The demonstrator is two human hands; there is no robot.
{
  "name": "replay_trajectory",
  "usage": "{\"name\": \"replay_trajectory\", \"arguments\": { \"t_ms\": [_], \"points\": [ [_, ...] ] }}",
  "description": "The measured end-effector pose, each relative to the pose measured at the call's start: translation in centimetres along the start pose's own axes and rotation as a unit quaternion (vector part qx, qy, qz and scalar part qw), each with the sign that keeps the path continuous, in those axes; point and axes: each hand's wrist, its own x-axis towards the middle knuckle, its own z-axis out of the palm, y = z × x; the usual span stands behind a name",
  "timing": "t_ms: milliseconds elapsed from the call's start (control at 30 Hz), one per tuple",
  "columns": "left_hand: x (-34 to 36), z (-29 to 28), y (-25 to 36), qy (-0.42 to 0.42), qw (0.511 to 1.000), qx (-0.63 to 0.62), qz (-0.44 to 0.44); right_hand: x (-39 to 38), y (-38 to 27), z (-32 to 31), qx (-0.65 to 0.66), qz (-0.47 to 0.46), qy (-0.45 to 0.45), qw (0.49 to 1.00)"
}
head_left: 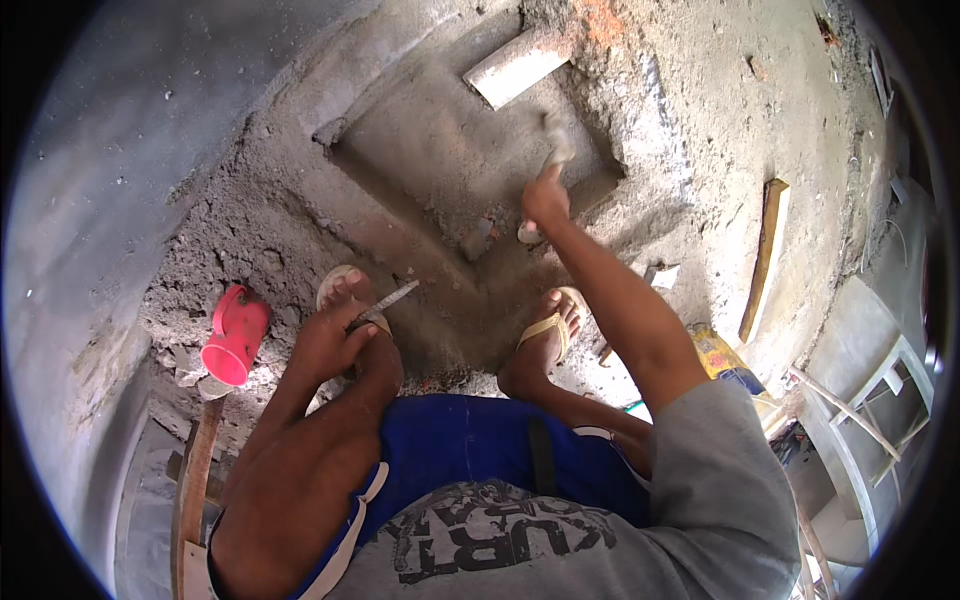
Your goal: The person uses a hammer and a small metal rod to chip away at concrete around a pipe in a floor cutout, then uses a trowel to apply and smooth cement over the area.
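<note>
My right hand (546,200) is closed around a short-handled tool (558,155) over the right side of a square cement-lined pit (400,225). The tool's far end is blurred, so its kind is unclear; a pale rounded end pokes out below my fist. Close to my left shin and foot, my left hand (328,342) grips a thin, pale, flat strip (388,301) that points up and right. Smooth, damp-looking grey mortar (430,140) covers the pit's floor. A curved whitish piece (518,68), like a split pipe, lies across its far corner.
A pink plastic container (238,335) lies tipped on rubble at the left. Wooden pieces stand at lower left (196,470) and lie at right (764,260). A yellow and blue bag (725,360) sits beyond my right arm. My sandalled feet flank the pit's near corner.
</note>
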Motion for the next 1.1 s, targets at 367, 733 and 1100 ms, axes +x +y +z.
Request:
{"name": "replay_trajectory", "arguments": {
  "t_ms": [367, 733, 1100],
  "points": [
    [-0.6, 0.1, 0.3, -0.002, 0.999, 0.013, -0.030, 0.3, -2.3, -7.7, 0.094, -0.061, 0.132, 0.985],
    [-0.8, 0.1, 0.9, 0.020, 0.999, 0.026, -0.010, -8.1, -3.9, -3.0, 0.129, -0.185, 0.028, 0.974],
    [-0.2, 0.7, 1.2, 0.018, 1.000, 0.006, -0.019, -3.1, -8.3, -0.1, 0.074, -0.112, 0.049, 0.990]
  ]
}}
